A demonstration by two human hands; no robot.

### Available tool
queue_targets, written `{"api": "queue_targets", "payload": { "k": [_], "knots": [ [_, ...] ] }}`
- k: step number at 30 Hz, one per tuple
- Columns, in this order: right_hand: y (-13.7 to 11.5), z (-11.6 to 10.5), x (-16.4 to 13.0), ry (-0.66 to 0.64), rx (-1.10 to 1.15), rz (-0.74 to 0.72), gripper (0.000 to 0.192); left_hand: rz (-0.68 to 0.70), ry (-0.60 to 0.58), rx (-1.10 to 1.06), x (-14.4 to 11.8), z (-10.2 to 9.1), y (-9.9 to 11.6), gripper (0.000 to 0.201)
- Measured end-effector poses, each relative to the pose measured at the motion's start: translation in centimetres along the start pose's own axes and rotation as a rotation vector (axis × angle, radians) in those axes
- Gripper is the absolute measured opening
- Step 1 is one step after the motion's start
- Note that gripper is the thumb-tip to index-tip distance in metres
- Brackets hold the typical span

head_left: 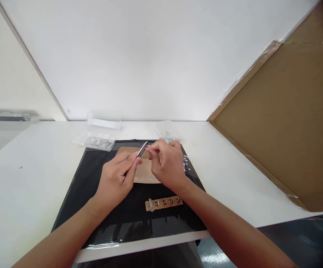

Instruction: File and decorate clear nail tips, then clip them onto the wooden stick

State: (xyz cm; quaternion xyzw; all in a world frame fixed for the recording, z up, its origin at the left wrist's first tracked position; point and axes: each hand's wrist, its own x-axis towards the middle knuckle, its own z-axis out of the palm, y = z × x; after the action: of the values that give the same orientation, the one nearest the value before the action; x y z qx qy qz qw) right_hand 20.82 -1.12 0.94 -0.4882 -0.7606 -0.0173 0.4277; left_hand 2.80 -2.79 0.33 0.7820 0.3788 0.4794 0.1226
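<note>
My left hand [118,173] is closed, thumb and fingers pinching a thin dark strip with a pale edge [142,148], which tilts up to the right. My right hand [167,162] is beside the strip's upper part, its thumb and index finger pinched together. Whatever these fingertips hold, if anything, is too small to make out. Beneath both hands lies a brown sheet [146,173] on a glossy black mat [94,186]. Closer to me rests a narrow tan strip [165,203] with several shiny round pieces in a row and a translucent piece across its left end.
Clear plastic packaging with small compartments [100,143] lies at the mat's far left corner, a clear box [104,123] behind it. A clear bag [167,131] is beyond my right hand. Small white bits [184,163] dot the mat's right side. A cardboard panel [275,123] stands right.
</note>
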Motion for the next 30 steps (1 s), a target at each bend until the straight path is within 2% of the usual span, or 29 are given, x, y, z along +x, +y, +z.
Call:
{"api": "queue_targets", "payload": {
  "k": [4,8,12,17,19,22,27,30],
  "knots": [
    [-0.1,0.0,-0.1,-0.050,0.020,-0.032,0.016,-0.029,-0.011,-0.019,-0.1,0.0,0.2,0.023],
    [0.1,0.1,-0.1,-0.013,0.028,-0.007,0.018,-0.057,-0.012,-0.011,-0.2,-0.1,0.1,0.024],
    [0.2,0.0,-0.2,-0.065,0.060,-0.027,0.016,-0.019,-0.013,-0.010,-0.2,-0.1,0.0,0.024],
    [0.4,-0.5,-0.1,0.045,0.075,0.027,0.016,0.053,0.009,0.038,-0.1,-0.3,0.1,0.026],
    [0.5,-0.6,-0.1,0.048,0.088,0.053,0.013,0.083,0.005,0.081,-0.1,-0.3,-0.2,0.028],
    [0.8,-0.6,-0.1,0.031,0.106,0.088,0.010,0.141,-0.021,0.193,-0.1,-0.5,-1.2,0.033],
    [1.2,-0.7,0.1,0.017,0.196,0.190,0.012,0.195,-0.065,0.576,0.2,-1.1,-3.0,0.034],
    [1.5,-0.7,0.1,-0.007,0.198,0.212,0.016,0.242,-0.155,0.694,0.4,-1.1,-3.7,0.031]
  ]
}}
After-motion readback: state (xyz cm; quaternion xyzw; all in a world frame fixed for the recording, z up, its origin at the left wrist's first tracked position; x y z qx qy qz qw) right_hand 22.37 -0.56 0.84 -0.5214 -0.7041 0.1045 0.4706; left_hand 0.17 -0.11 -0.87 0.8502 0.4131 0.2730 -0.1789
